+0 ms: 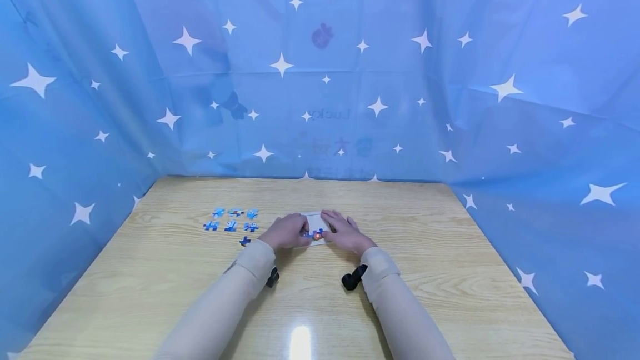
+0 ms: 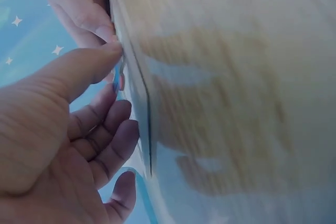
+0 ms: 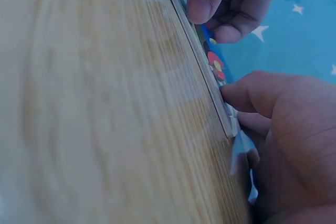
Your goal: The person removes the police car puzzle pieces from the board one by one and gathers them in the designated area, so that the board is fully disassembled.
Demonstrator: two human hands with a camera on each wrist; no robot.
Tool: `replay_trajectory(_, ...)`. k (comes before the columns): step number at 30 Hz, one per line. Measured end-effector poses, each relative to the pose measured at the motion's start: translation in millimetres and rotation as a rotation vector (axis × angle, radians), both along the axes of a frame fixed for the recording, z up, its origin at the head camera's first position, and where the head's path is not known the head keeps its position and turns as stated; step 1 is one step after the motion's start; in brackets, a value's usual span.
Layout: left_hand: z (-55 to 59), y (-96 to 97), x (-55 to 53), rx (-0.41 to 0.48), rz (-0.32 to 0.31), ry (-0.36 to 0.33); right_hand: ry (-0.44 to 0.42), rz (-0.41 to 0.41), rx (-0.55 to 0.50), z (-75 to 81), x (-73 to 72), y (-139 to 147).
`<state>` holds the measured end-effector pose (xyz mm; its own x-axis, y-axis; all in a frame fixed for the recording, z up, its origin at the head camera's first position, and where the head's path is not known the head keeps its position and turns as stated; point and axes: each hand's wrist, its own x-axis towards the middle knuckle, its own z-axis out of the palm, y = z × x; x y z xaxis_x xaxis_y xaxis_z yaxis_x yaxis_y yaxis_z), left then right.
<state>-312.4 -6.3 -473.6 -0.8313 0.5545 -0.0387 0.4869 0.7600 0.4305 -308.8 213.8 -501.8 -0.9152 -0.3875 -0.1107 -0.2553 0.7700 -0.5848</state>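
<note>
My left hand (image 1: pixel 286 231) and right hand (image 1: pixel 346 232) are over a shallow white puzzle board (image 1: pixel 315 220) on the table. Joined puzzle pieces (image 1: pixel 317 234), blue with a red and yellow flower, show between my thumbs. In the left wrist view, my left thumb and index finger appear to pinch a blue puzzle piece (image 2: pixel 117 72) at the board's surface, while the other fingers bend beside the board's side. In the right wrist view, my right thumb touches the board's edge near the flower piece (image 3: pixel 216 65). What lies between my right fingers is hidden.
To the left of the board, several loose blue puzzle pieces (image 1: pixel 230 226) lie in rough rows, with a single piece (image 1: pixel 245 241) closest to my left wrist. The wooden table (image 1: pixel 440 271) ends at a blue star-patterned curtain (image 1: pixel 310 126) behind and on both sides.
</note>
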Motion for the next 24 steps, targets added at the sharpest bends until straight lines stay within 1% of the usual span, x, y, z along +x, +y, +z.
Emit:
replay_trajectory(6,1.0,2.1,-1.7,0.047,-0.004,-0.080,0.017,-0.008,0.009,-0.5,0.6,0.1)
replay_trajectory(9,0.1,3.0,-3.0,0.062,-0.006,-0.098,0.024,-0.011,0.010,-0.4,1.4,-0.7)
replay_trajectory(14,-0.8,2.4,-4.1,0.079,0.003,-0.112,0.013,-0.016,0.001,-1.5,0.4,-0.1)
replay_trajectory(19,-1.4,1.5,-7.2,0.099,0.008,-0.115,0.024,-0.020,0.003,-2.1,-0.9,0.2)
replay_trajectory(24,-1.5,-2.0,-9.0,0.123,0.034,-0.129,0.025,-0.017,0.022,-0.7,0.0,-0.7)
